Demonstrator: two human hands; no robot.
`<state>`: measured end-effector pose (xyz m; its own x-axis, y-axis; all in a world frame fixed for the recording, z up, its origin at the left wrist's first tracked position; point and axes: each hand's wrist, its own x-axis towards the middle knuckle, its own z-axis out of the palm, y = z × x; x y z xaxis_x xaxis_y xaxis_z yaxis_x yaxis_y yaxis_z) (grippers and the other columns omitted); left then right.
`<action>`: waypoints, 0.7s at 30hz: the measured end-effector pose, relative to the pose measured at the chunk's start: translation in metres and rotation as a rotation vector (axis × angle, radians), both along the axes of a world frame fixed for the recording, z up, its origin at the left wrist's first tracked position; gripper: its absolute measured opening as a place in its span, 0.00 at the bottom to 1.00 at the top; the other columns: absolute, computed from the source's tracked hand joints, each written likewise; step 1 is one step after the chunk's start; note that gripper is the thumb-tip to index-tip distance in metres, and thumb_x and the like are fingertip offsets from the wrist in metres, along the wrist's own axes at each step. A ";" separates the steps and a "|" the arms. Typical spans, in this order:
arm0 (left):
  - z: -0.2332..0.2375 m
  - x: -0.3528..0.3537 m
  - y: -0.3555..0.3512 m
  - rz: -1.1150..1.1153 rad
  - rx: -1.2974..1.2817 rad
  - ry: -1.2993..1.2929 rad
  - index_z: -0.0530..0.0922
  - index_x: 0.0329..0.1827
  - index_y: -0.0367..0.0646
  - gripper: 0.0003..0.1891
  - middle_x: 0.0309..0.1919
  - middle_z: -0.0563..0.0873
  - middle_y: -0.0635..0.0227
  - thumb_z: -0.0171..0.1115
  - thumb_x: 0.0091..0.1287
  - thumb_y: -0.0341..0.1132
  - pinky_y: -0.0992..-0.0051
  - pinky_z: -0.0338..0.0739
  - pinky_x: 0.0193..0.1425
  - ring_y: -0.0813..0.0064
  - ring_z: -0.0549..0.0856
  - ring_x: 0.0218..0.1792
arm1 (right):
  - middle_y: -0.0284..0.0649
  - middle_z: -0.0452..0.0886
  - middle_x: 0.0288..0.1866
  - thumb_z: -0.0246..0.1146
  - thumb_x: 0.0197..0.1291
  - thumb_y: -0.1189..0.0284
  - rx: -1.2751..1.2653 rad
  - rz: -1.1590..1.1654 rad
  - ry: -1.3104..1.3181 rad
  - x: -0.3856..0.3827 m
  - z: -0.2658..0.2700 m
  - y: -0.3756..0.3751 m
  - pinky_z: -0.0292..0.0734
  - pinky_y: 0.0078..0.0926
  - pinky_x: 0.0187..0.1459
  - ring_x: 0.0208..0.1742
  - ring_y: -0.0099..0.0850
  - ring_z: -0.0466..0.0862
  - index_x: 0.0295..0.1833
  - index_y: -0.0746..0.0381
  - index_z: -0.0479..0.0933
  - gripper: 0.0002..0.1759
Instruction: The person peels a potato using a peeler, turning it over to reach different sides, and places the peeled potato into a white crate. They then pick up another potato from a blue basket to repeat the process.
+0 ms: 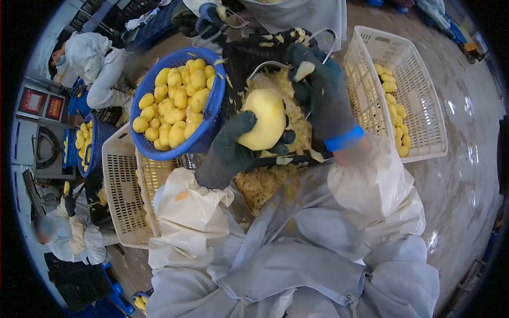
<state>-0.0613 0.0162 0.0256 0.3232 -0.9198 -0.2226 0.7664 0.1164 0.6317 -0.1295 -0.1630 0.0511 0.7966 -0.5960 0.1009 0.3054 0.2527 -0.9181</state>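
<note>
My left hand (233,142), in a dark green glove, wraps round a large, pale yellow peeled potato (263,121). My right hand (316,74), gloved and with a blue band at the wrist, is closed just above and right of the potato, apart from it. Its fingers grip what looks like a peeler, mostly hidden, with a pale piece (303,70) showing at the fingers. Below both hands is a black crate (238,50) with thin metal loops above it, full of peelings (299,108).
At left, a blue basket (139,139) of potatoes sits over white crates (123,185). A white crate (424,100) at right holds several potatoes (398,119). Co-workers (98,61) (74,230) sit at left; another's gloved hand (209,18) is at the top. The floor (461,175) looks wet.
</note>
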 end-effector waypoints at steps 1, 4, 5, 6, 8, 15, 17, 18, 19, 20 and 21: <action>-0.002 0.003 -0.001 0.002 -0.054 0.081 0.64 0.66 0.33 0.37 0.54 0.79 0.47 0.63 0.62 0.51 0.59 0.84 0.48 0.54 0.84 0.51 | 0.29 0.75 0.26 0.64 0.60 0.65 0.002 0.000 0.009 0.001 -0.004 0.002 0.61 0.17 0.21 0.20 0.16 0.69 0.41 0.61 0.81 0.11; -0.012 0.005 -0.002 -0.044 -0.089 0.123 0.63 0.67 0.35 0.38 0.54 0.79 0.48 0.63 0.62 0.53 0.58 0.85 0.47 0.52 0.83 0.51 | 0.29 0.75 0.27 0.58 0.65 0.65 -0.477 -0.189 0.005 0.016 -0.034 -0.011 0.62 0.16 0.20 0.23 0.16 0.71 0.48 0.60 0.80 0.12; -0.015 0.006 -0.002 -0.075 -0.075 0.084 0.63 0.67 0.36 0.37 0.54 0.78 0.49 0.63 0.63 0.53 0.58 0.84 0.47 0.52 0.83 0.51 | 0.29 0.75 0.27 0.58 0.65 0.65 -0.478 -0.193 0.000 0.015 -0.047 -0.022 0.62 0.16 0.20 0.23 0.16 0.71 0.48 0.60 0.80 0.12; -0.002 -0.003 -0.002 -0.021 -0.026 0.122 0.63 0.68 0.38 0.37 0.54 0.79 0.49 0.62 0.64 0.54 0.58 0.85 0.47 0.52 0.84 0.49 | 0.29 0.74 0.27 0.59 0.65 0.66 -0.385 -0.231 -0.006 0.016 -0.047 -0.026 0.62 0.16 0.21 0.23 0.16 0.70 0.47 0.60 0.80 0.12; -0.012 0.006 -0.002 -0.037 -0.073 0.145 0.63 0.68 0.38 0.37 0.54 0.79 0.49 0.62 0.64 0.54 0.56 0.84 0.49 0.52 0.84 0.50 | 0.29 0.76 0.28 0.59 0.64 0.68 -0.241 -0.203 -0.033 0.008 -0.019 -0.011 0.66 0.17 0.25 0.26 0.16 0.71 0.46 0.62 0.80 0.11; -0.006 0.003 -0.002 0.055 -0.034 0.151 0.66 0.66 0.37 0.34 0.53 0.80 0.52 0.67 0.61 0.46 0.57 0.82 0.54 0.55 0.84 0.50 | 0.30 0.76 0.27 0.60 0.65 0.63 -0.016 -0.246 -0.015 0.027 -0.053 -0.042 0.66 0.17 0.22 0.22 0.17 0.72 0.42 0.63 0.79 0.13; -0.007 0.009 0.000 -0.052 -0.028 -0.168 0.67 0.65 0.36 0.33 0.50 0.81 0.56 0.67 0.58 0.40 0.61 0.82 0.52 0.60 0.83 0.50 | 0.29 0.74 0.25 0.62 0.63 0.62 0.241 -0.103 -0.025 0.017 -0.018 -0.026 0.61 0.17 0.19 0.19 0.15 0.69 0.41 0.63 0.78 0.14; 0.007 0.000 -0.002 0.043 0.085 -0.196 0.68 0.64 0.37 0.33 0.48 0.82 0.59 0.68 0.54 0.35 0.65 0.82 0.50 0.64 0.83 0.48 | 0.29 0.75 0.25 0.63 0.62 0.62 0.051 -0.055 0.038 0.008 -0.006 -0.011 0.62 0.16 0.19 0.19 0.15 0.69 0.40 0.62 0.78 0.13; 0.005 -0.003 -0.001 0.040 0.093 -0.186 0.68 0.64 0.37 0.33 0.48 0.82 0.59 0.68 0.54 0.35 0.65 0.82 0.50 0.64 0.83 0.48 | 0.28 0.75 0.25 0.64 0.61 0.62 -0.131 -0.014 0.097 0.004 -0.003 -0.002 0.63 0.16 0.19 0.18 0.15 0.69 0.39 0.62 0.78 0.13; 0.004 -0.003 -0.003 0.089 0.156 -0.290 0.69 0.63 0.37 0.34 0.49 0.82 0.60 0.71 0.52 0.35 0.67 0.81 0.50 0.66 0.83 0.48 | 0.27 0.73 0.23 0.67 0.59 0.61 -0.122 -0.009 0.111 0.006 -0.006 -0.001 0.60 0.15 0.18 0.17 0.15 0.67 0.37 0.59 0.77 0.13; 0.004 -0.001 -0.004 0.136 0.219 -0.398 0.70 0.63 0.38 0.35 0.49 0.82 0.61 0.73 0.49 0.34 0.68 0.80 0.50 0.67 0.83 0.47 | 0.27 0.73 0.23 0.67 0.59 0.61 -0.117 -0.014 0.108 0.013 -0.017 -0.008 0.60 0.15 0.18 0.17 0.15 0.67 0.37 0.59 0.77 0.13</action>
<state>-0.0626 0.0119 0.0300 0.5369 -0.8084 -0.2412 0.4468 0.0299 0.8941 -0.1164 -0.1706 0.0343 0.7980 -0.5967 0.0844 0.2056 0.1380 -0.9688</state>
